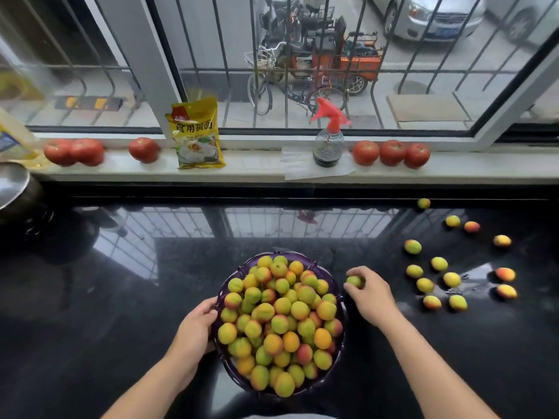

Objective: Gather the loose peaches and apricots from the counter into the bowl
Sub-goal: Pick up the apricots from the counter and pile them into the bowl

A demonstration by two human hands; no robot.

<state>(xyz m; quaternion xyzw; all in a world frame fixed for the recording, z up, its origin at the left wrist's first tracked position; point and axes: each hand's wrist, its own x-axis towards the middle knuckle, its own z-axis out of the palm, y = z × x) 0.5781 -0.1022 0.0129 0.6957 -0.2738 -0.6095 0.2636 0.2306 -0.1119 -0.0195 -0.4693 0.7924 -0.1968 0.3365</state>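
A glossy black counter (121, 297) runs under a barred window (302, 55), its surface mirroring the bars, and a pale sill (257, 167) sits along its far edge at 12 o'clock. On the sill, from 10 o'clock toward 2 o'clock, stand 3 red tomatoes on the left (74, 151), a yellow food packet (196, 134), a clear spray bottle (328, 143) with a red trigger head resting on a sheet of white paper, and 3 more tomatoes on the right (391, 153). At 9 o'clock a metal pot (15, 186) shows partly at the frame edge. Near the centre, toward 6 o'clock, a dark purple bowl (338, 285) is heaped with yellow, green and red-blushed fruit. The left hand (198, 331) grips the bowl's rim at its 9 o'clock side, fingers curled over the edge. The right hand (370, 293) is just beside the bowl at its 2 o'clock, fingers curled round a small greenish fruit (354, 281), pinching it above the counter. The loose fruit (438, 264) lies scattered on the counter toward 3 o'clock, well apart from the bowl; about 14 pieces can be counted, some yellow-green, some with red-orange cheeks, the farthest one (423, 203) close to the counter's back edge. Beyond the window, bicycles and an orange cart (348, 60) stand on a paved street.
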